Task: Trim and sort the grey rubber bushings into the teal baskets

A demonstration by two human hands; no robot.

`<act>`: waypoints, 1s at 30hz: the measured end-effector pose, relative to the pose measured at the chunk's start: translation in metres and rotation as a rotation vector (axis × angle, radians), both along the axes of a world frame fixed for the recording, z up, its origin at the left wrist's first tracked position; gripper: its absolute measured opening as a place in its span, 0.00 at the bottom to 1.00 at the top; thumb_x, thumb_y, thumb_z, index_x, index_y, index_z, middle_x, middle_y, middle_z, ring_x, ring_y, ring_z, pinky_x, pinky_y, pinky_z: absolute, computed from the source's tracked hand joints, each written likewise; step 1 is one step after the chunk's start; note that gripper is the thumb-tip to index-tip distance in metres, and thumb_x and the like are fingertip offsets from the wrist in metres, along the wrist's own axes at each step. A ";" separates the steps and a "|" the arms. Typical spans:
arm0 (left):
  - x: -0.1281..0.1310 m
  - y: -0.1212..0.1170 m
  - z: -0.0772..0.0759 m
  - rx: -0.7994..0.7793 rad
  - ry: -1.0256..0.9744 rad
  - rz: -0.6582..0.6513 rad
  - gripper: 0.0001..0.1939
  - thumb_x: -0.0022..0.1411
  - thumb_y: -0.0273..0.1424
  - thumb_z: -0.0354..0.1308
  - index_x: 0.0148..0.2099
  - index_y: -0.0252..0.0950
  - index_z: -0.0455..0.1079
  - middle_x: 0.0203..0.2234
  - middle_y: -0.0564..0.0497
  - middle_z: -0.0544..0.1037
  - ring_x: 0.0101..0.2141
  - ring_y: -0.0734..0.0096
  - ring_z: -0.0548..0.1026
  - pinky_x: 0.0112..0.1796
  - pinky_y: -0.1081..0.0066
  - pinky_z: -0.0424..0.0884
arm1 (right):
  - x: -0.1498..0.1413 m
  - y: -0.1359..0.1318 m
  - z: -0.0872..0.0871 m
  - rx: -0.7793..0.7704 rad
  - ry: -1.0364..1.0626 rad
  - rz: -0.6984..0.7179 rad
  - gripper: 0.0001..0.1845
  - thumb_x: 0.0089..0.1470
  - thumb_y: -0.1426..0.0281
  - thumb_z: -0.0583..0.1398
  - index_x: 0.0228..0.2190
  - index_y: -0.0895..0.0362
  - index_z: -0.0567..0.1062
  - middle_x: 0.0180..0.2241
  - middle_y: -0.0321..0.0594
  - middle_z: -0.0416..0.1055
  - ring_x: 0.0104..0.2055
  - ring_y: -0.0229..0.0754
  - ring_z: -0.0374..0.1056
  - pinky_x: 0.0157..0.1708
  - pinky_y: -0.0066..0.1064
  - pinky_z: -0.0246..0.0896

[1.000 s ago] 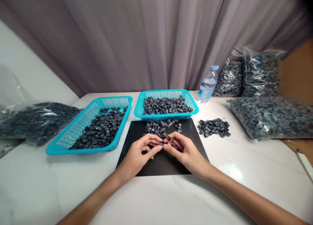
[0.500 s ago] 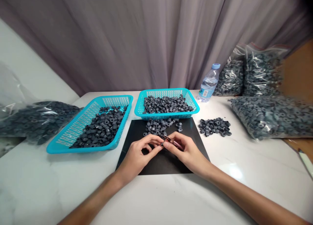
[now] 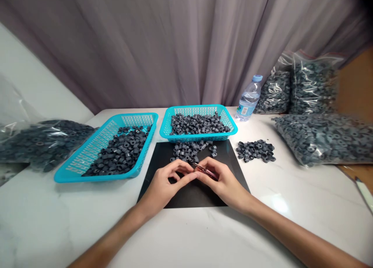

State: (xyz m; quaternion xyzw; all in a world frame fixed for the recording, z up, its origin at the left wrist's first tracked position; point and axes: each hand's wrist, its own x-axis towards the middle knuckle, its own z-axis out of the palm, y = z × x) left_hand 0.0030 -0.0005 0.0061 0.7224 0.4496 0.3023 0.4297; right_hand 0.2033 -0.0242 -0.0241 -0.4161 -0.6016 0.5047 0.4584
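Note:
Over the black mat [image 3: 186, 198], the fingertips of both my hands meet. In my right hand [image 3: 223, 178] is a slim metal tool with a pinkish handle [image 3: 205, 170], its narrow tip pointing left at the other hand's fingers. My left hand [image 3: 167, 182] is closed in a pinch between thumb and fingers, on a small dark grey piece mostly hidden by the fingertips. Just beyond them lies a loose pile of short dark grey plastic rings [image 3: 186, 150], on the mat's far part.
Two turquoise baskets hold more grey rings, one at left [image 3: 64, 178] and one behind the mat [image 3: 198, 137]. A small heap of rings [image 3: 256, 150] lies at right. Further off stand a water bottle [image 3: 249, 99] and filled clear bags [image 3: 326, 140]; another bag [image 3: 49, 143] is at far left.
The left thumb has slid slightly right, towards the right thumb, and covers the dark piece seen between the fingertips before. The tool stays in my right hand, its tip barely shifted.

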 end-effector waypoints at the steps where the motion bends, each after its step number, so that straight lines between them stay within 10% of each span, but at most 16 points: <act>1: 0.000 0.001 0.000 -0.026 -0.018 -0.004 0.10 0.63 0.40 0.64 0.39 0.39 0.77 0.37 0.52 0.81 0.36 0.68 0.78 0.33 0.73 0.72 | 0.000 0.000 0.000 0.002 -0.003 0.000 0.14 0.62 0.57 0.62 0.35 0.54 0.72 0.33 0.35 0.70 0.35 0.40 0.64 0.37 0.31 0.59; 11: -0.004 0.008 -0.001 -0.039 -0.072 0.000 0.19 0.72 0.43 0.51 0.40 0.35 0.76 0.33 0.49 0.79 0.30 0.70 0.75 0.30 0.73 0.72 | 0.001 -0.001 0.001 0.014 -0.007 -0.009 0.12 0.64 0.58 0.61 0.37 0.54 0.72 0.32 0.33 0.67 0.34 0.38 0.61 0.35 0.30 0.56; 30: -0.003 0.006 0.000 0.016 -0.043 0.033 0.09 0.61 0.36 0.66 0.41 0.38 0.75 0.36 0.51 0.81 0.36 0.68 0.79 0.34 0.73 0.73 | 0.000 -0.003 0.004 0.018 -0.016 0.003 0.12 0.64 0.58 0.60 0.39 0.53 0.71 0.33 0.33 0.65 0.33 0.38 0.59 0.33 0.29 0.56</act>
